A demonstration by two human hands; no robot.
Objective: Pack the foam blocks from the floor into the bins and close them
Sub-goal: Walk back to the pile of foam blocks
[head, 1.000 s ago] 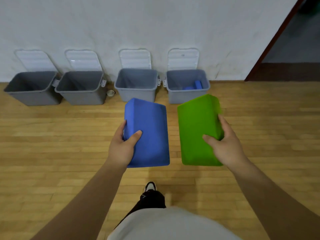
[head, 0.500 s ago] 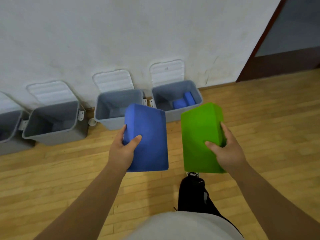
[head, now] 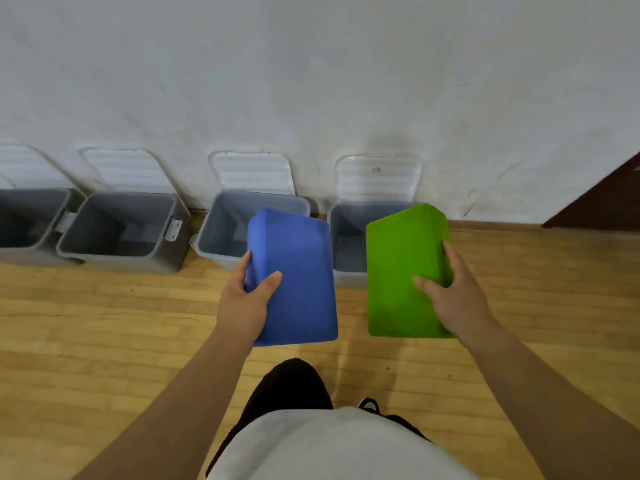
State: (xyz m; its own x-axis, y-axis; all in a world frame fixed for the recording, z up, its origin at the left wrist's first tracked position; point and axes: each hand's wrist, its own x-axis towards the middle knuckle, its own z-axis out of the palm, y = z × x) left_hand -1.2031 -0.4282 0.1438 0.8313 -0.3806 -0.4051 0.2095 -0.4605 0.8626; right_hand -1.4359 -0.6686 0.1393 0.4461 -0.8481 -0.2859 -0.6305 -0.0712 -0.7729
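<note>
We see the left hand grasping the blue foam block at its near left corner, with the thumb on the top face and the fingers curled around the side. The right hand grips the green foam block in the same way at its right edge. Both blocks are in the air, side by side but apart. We judge that one block is carried per hand so that two go in one trip, and that this near grip leaves the far end free to enter a bin first.

The blue block hangs in front of the third bin, and the green one covers much of the fourth bin, so each hand seems matched with its own opening. We cannot tell what lies inside the fourth bin.

The bins stand in a row on the wooden floor against the wall, probably so that the open lids can lean back on it.

We count two foam blocks, one blue and one green. There are four grey bins, including the second bin and the far-left bin, which is cut by the frame edge. There are four white lids, all raised. No bin is closed yet.
</note>
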